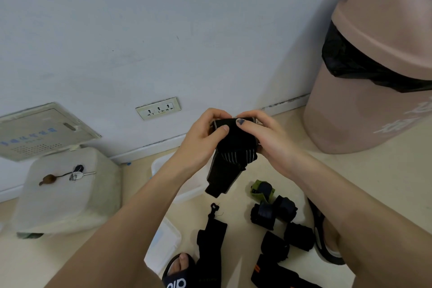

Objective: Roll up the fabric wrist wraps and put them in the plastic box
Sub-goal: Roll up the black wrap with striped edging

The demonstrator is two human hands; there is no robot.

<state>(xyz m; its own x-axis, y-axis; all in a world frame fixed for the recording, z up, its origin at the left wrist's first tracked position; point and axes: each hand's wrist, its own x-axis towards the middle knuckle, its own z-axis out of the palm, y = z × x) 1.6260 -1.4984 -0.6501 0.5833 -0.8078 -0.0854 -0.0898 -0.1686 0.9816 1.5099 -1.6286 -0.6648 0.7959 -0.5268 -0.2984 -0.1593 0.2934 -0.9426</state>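
I hold a black wrist wrap (231, 154) with grey stripes in the air, its loose end hanging down. My left hand (203, 140) and my right hand (268, 138) both pinch its top end, thumbs on the near side. Below my left forearm stands the clear plastic box (184, 194), partly hidden by the arm and the wrap. Its lid (163, 243) lies on the floor nearer to me. Several rolled wraps lie on the floor to the right, one green (263, 190), the others black (273, 213). An unrolled black wrap (210, 236) lies flat near my left foot.
A pink bin (364, 91) with a black liner stands at the right by the wall. A pale plastic stool (67, 192) with keys (77, 174) on it is at the left. My sandalled feet (177, 271) rest on the cream floor. A wall socket (159, 108) sits low on the wall.
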